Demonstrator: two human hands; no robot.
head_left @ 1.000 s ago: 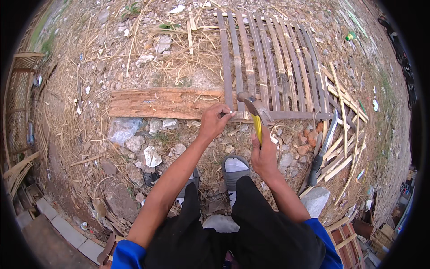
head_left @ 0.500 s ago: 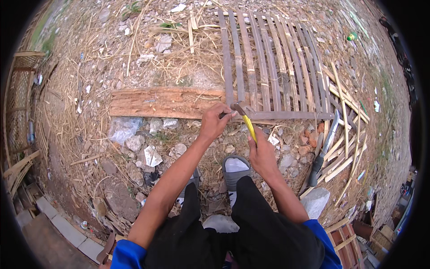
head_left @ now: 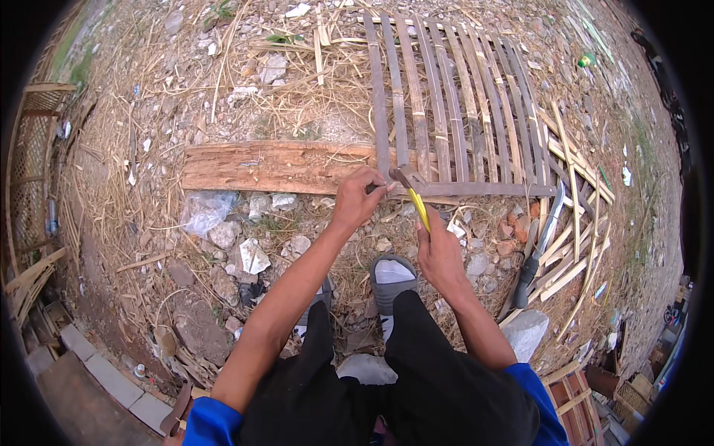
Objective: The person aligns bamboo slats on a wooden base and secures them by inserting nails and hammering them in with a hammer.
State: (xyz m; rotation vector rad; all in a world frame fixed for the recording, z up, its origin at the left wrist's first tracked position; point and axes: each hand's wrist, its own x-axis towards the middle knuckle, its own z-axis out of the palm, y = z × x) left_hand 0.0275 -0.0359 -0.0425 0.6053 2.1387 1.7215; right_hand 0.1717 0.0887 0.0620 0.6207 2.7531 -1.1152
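A hammer (head_left: 418, 205) with a yellow handle and dark head is in my right hand (head_left: 444, 256), its fingers wrapped round the lower handle. The hammer's head is at the near left corner of a slatted bamboo panel (head_left: 440, 134), close to my left fingertips. My left hand (head_left: 358, 197) is closed in a pinch at that same corner; what sits between thumb and forefinger is too small to make out. Under the corner lies a rough wooden plank (head_left: 275, 168), reaching out to the left. The panel's near crosspiece (head_left: 483, 190) runs rightward from my hands.
To the right, a large knife (head_left: 541, 249) with a black handle lies by loose bamboo strips (head_left: 573, 260). A clear plastic bag (head_left: 207, 212) and broken stones (head_left: 253, 256) lie before the plank. My sandalled foot (head_left: 393, 282) stands among rubble and a pale rock (head_left: 525, 334).
The hammer and my right hand have shifted slightly right and down. My left hand keeps its pinch at the panel's corner, almost unmoved.
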